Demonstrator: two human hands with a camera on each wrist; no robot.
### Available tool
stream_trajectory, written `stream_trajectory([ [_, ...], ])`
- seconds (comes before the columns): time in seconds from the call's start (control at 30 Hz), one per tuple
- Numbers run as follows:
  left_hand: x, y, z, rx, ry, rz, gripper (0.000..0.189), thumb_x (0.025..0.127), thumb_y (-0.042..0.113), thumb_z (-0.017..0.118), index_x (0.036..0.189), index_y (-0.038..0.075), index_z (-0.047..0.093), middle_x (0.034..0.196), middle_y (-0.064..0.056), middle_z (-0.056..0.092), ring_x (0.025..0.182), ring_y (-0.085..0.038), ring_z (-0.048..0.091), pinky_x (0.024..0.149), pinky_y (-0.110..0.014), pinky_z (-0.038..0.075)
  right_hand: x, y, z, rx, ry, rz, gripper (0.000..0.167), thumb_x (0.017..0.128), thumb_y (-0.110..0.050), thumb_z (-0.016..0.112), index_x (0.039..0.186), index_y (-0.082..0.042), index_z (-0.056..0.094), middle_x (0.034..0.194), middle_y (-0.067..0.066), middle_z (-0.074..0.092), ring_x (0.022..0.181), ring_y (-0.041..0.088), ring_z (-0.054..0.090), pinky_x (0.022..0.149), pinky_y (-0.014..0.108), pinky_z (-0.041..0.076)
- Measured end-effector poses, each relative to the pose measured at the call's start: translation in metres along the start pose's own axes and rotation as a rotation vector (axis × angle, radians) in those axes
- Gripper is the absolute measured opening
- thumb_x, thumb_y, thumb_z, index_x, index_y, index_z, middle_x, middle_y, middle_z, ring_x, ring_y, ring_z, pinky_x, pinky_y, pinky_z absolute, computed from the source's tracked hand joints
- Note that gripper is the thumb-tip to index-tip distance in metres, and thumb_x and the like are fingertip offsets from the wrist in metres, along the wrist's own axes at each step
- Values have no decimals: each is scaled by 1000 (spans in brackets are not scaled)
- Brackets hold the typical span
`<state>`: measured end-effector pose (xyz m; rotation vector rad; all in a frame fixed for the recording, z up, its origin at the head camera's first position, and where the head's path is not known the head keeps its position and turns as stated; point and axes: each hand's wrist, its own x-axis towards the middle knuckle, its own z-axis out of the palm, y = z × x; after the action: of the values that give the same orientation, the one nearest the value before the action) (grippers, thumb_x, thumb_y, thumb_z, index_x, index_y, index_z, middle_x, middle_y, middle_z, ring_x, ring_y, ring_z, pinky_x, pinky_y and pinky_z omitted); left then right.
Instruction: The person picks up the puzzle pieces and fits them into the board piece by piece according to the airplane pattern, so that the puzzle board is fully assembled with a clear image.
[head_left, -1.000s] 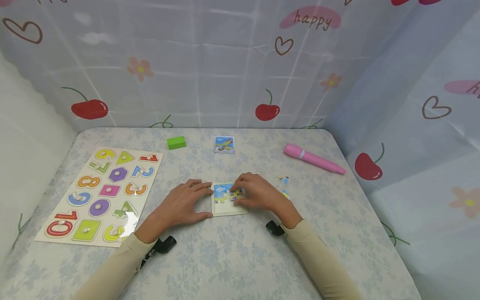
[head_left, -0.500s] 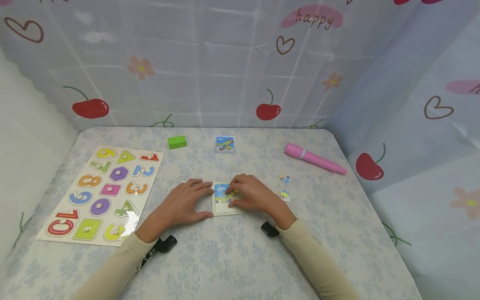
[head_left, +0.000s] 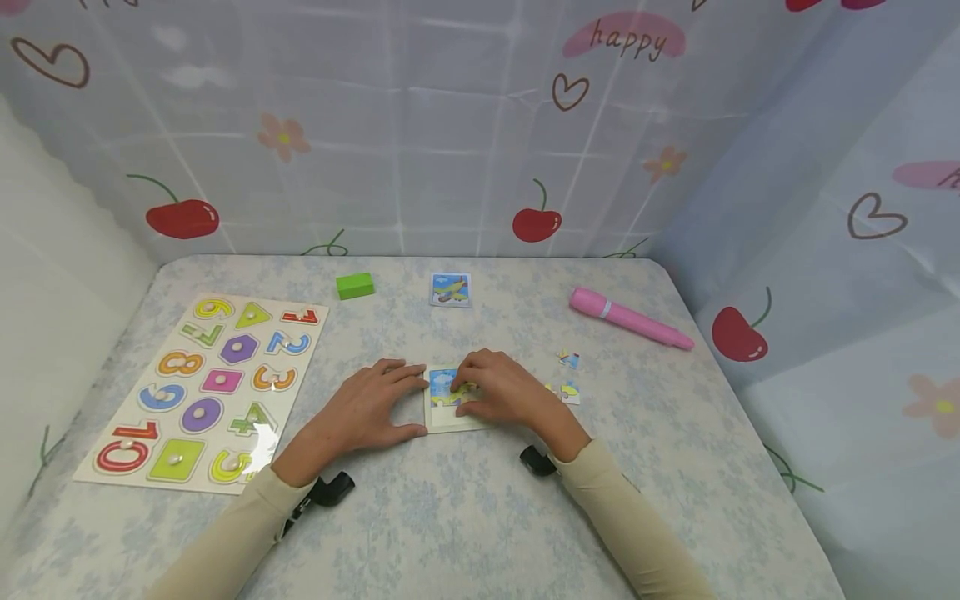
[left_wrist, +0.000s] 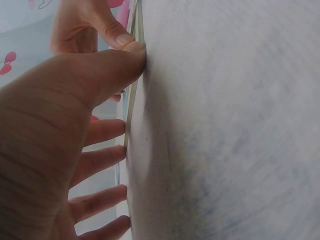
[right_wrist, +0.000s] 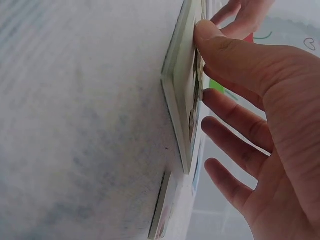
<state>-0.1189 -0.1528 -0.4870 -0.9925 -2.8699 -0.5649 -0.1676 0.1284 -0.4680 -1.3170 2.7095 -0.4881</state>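
Observation:
A small square puzzle tray (head_left: 459, 422) lies mid-table, its upper part filled with blue and yellow puzzle pieces (head_left: 442, 387). My left hand (head_left: 369, 407) rests along the tray's left edge, fingers spread and thumb near the lower corner. Over the tray's right half is my right hand (head_left: 508, 388), thumb and fingertips bent down around a puzzle piece largely hidden beneath them. From the right wrist, the thumb (right_wrist: 207, 31) sits at the top face of the tray, and raised piece edges (right_wrist: 195, 95) show by the fingers.
Loose puzzle pieces (head_left: 568, 392) lie right of the tray, with another loose piece (head_left: 570, 360) behind them. Farther back are an airplane picture card (head_left: 451, 290), a green block (head_left: 355, 286) and a pink pen-shaped object (head_left: 630, 318). A number-and-shape board (head_left: 213, 400) fills the left side.
My right hand has shifted slightly left and lowered the tilted piece down onto the tray; since half a second ago it has barely moved. My left hand stays at the tray's edge.

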Motion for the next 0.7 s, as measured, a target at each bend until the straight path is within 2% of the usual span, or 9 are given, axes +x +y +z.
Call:
stream_trajectory([
  [0.43,1,0,1,-4,-16,-10,70,90,58,83,145,17,69,159,-4,58,146,-34,52,104,-60,53,-3,1,-3,14,-22,15,30,93,-35,88,117,-18,82,124,0,70,119,20,64,106,42,52],
  [0.7,1,0,1,-2,-17,-11,70,90,58,83,145,18,69,159,-4,58,146,-35,51,106,-60,52,-11,11,-12,33,47,23,28,94,-23,87,119,-14,81,121,1,72,113,20,66,101,40,54],
])
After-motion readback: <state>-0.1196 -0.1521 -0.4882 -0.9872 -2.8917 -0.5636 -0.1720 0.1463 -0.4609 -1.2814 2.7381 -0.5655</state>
